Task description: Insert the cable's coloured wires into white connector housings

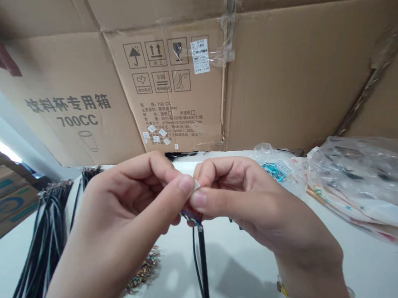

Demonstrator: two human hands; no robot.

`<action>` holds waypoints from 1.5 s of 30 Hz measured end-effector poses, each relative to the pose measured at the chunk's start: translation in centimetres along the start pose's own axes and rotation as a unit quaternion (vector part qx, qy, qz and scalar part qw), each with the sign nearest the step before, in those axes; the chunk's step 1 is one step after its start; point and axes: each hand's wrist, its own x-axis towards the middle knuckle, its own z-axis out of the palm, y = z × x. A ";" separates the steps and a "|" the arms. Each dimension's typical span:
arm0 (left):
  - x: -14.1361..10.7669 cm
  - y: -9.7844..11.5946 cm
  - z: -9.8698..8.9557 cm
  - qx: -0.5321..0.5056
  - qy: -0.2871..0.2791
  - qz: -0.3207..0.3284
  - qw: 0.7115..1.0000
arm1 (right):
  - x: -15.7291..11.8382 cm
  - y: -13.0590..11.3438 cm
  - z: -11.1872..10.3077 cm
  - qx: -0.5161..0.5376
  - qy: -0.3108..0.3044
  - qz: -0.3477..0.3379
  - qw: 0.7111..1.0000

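My left hand (pixel 126 212) and my right hand (pixel 246 197) meet at the centre, thumb tips side by side. Both pinch a small white piece (pixel 197 184) between thumb and fingers. Just below the fingertips, thin coloured wires (pixel 190 217) come out of the stripped end of a black cable (pixel 203 267), which runs down toward the bottom edge. A thinner black cord hangs beside it. The wires' far ends are hidden behind my left fingers.
Bundled black cables (pixel 48 234) lie at the left, and a pile of coloured wire ends (pixel 146 270) is behind my left wrist. Large cardboard boxes (pixel 174 115) stand at the back. Clear plastic bags (pixel 361 174) and a bag of blue pieces (pixel 274 171) sit at the right on the white table (pixel 252 270).
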 end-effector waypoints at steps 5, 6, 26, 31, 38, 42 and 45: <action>-0.4 -0.1 0.5 -0.034 0.013 0.006 0.999 | -0.1 0.2 0.0 0.016 0.012 0.003 1.000; -0.5 -0.1 0.5 -0.036 0.018 0.005 0.999 | -0.1 0.2 0.0 0.018 0.010 0.000 1.000; 0.0 -0.4 -0.7 -0.040 -0.030 0.012 0.999 | 0.2 0.6 -0.5 0.005 0.018 -0.038 0.999; -0.1 -0.2 -0.8 -0.047 -0.034 -0.008 0.998 | 0.3 0.4 -0.4 0.016 0.027 -0.035 0.999; 0.0 0.0 -0.7 -0.032 -0.048 -0.001 0.998 | 0.1 0.5 -0.5 0.002 0.009 -0.043 0.999; 0.1 0.0 -0.5 -0.024 -0.037 -0.005 0.999 | 0.1 0.5 -0.6 0.003 0.001 -0.047 0.999; 0.1 0.0 -0.4 -0.021 -0.029 -0.006 0.999 | 0.2 0.5 -0.5 -0.001 -0.012 -0.052 0.999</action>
